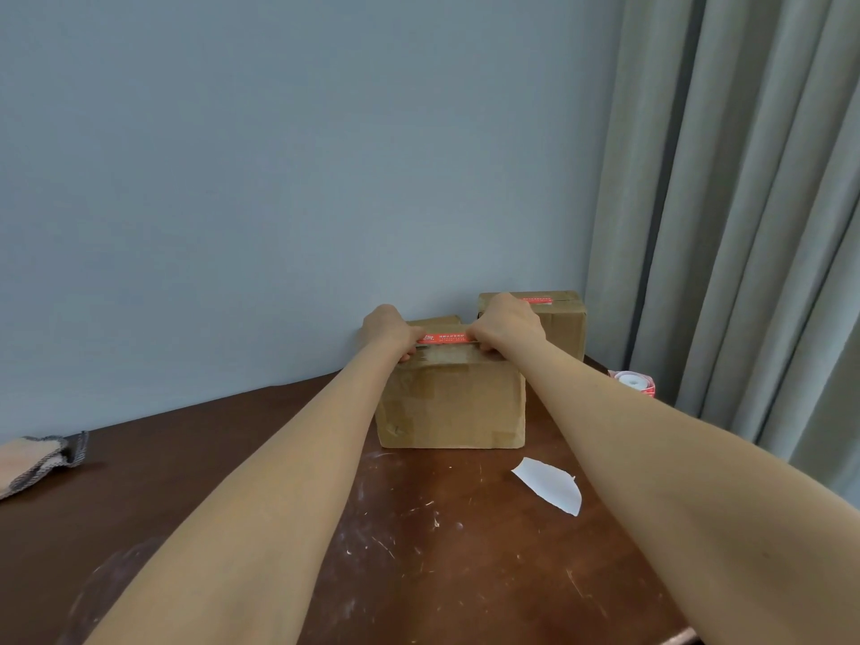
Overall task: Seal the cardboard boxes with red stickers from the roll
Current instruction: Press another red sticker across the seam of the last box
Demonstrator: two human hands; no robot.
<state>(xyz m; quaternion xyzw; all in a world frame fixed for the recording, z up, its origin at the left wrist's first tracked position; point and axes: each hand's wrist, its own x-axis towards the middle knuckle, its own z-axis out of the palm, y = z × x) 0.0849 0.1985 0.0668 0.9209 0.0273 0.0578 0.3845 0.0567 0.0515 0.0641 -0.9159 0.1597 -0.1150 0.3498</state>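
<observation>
Both hands work the top front edge of the near box (451,402). Left hand (388,330) and right hand (509,325) each pinch 1 end of the red sticker (444,338), fingers curled, strip stretched flat between them. To do it well: keep it taut, square to the edge, then press from the middle outward. The box is matte brown cardboard with glossy clear-tape patches, likely slick for adhesive. 2nd box (563,328), behind and to the right, already carries a red strip (535,300). Roll (633,381) sits at the table's right edge by the curtain (744,225). A white curled backing scrap (551,488) lies on the scuffed dark wood table (232,481).

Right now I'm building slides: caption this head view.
Left hand and right hand hold a red sticker on the near cardboard box.
</observation>
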